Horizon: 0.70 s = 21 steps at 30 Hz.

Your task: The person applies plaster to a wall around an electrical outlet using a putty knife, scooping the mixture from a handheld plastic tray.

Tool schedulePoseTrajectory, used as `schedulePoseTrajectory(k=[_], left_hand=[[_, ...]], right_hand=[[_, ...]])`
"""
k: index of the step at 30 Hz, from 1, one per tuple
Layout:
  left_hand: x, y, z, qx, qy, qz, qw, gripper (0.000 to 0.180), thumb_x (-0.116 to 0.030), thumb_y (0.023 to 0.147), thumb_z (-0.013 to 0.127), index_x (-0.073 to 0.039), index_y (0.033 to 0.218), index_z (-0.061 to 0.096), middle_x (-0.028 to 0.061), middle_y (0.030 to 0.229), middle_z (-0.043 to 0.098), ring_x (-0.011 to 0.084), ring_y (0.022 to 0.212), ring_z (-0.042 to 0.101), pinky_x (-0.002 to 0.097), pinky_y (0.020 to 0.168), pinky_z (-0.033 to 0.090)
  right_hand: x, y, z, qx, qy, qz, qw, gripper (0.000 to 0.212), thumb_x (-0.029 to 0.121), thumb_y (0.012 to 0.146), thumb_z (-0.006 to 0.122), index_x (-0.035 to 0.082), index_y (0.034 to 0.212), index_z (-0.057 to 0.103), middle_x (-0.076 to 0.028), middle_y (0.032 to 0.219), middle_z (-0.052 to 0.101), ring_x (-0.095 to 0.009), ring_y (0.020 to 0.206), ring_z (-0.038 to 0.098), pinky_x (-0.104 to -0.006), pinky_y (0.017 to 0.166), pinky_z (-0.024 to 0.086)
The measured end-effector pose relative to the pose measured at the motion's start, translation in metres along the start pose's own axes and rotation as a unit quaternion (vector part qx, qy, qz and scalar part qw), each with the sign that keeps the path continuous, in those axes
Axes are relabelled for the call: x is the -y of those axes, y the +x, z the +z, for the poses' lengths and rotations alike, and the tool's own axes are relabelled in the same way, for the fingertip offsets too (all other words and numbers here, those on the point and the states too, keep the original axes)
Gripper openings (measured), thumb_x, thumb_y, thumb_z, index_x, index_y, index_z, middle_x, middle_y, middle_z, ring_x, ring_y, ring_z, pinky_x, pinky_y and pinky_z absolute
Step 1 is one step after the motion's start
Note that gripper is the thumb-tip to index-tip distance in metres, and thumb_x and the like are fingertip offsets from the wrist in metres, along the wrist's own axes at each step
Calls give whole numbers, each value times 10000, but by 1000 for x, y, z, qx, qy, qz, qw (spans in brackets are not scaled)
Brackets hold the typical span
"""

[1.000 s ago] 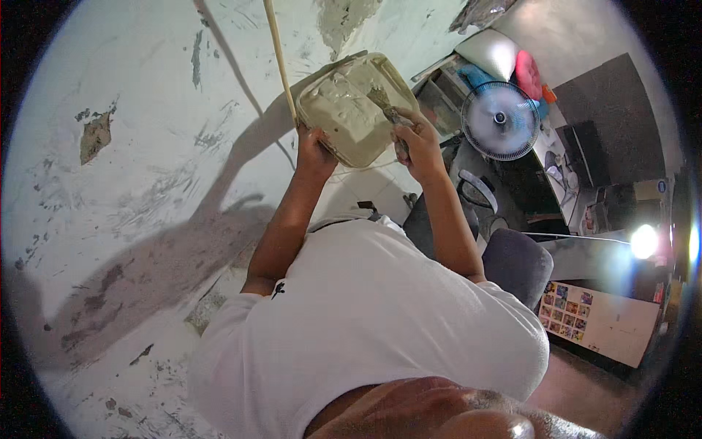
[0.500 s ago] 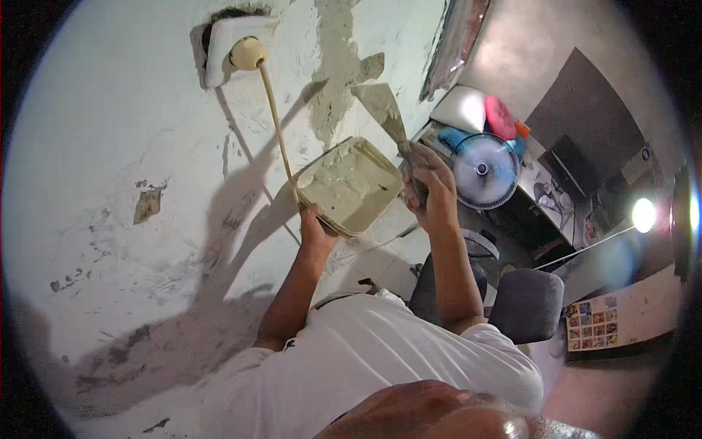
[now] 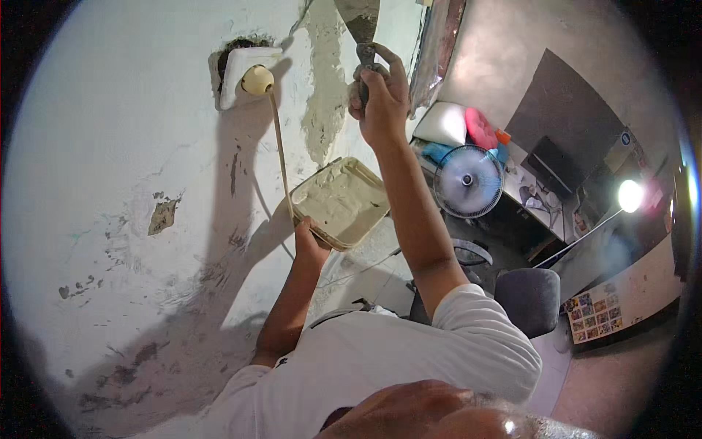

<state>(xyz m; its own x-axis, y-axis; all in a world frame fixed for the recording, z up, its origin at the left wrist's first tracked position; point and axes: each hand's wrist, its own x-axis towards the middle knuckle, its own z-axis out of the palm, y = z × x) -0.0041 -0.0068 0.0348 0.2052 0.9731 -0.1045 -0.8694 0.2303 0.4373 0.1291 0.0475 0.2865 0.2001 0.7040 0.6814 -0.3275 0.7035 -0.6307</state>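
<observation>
My left hand [image 3: 313,239] grips the near left corner of a rectangular plastic tub [image 3: 370,233], held tilted in front of the wall. Pale wet plaster [image 3: 344,196] coats the inside of the tub. Raised high up, my right hand [image 3: 382,91] is wrapped round the dark handle of a putty knife [image 3: 360,25]. The wide blade points up, close to the wall, and its tip is cut off by the top of the picture. A long grey-beige patch of filler [image 3: 324,88] runs down the white wall just left of the knife.
A wall socket [image 3: 248,57] with a round plug [image 3: 257,80] hangs at a rough hole; its cord [image 3: 280,146] runs down past the tub. To the right are a fan [image 3: 469,181], an office chair [image 3: 528,301], cushions [image 3: 443,123] and a bright lamp [image 3: 630,196].
My right hand has lifted the putty knife up and to the left, from beside the tub to near the top of the wall. The tub stays in my left hand, slightly lower in the picture.
</observation>
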Motion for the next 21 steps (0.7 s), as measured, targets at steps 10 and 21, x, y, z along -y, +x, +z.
schedulePoseTrajectory(k=[10,21], left_hand=[[8,16,-19,138,-60,23,988,721,-140,731,642,-28,1395,384,159,1333,515,353,1255,496,521,1069,422],[9,9,-7,88,-75,43,992,665,-22,728,455,-41,1387,368,168,1342,479,336,1257,505,503,1055,454]], right_hand=[[-41,34,-3,-18,-266,-189,945,418,22,893,484,14,1302,399,-133,814,551,-180,562,525,-348,523,453],[-62,41,-2,44,-424,-326,844,398,-44,835,487,-46,1234,480,-221,959,529,-374,850,552,-454,728,467]])
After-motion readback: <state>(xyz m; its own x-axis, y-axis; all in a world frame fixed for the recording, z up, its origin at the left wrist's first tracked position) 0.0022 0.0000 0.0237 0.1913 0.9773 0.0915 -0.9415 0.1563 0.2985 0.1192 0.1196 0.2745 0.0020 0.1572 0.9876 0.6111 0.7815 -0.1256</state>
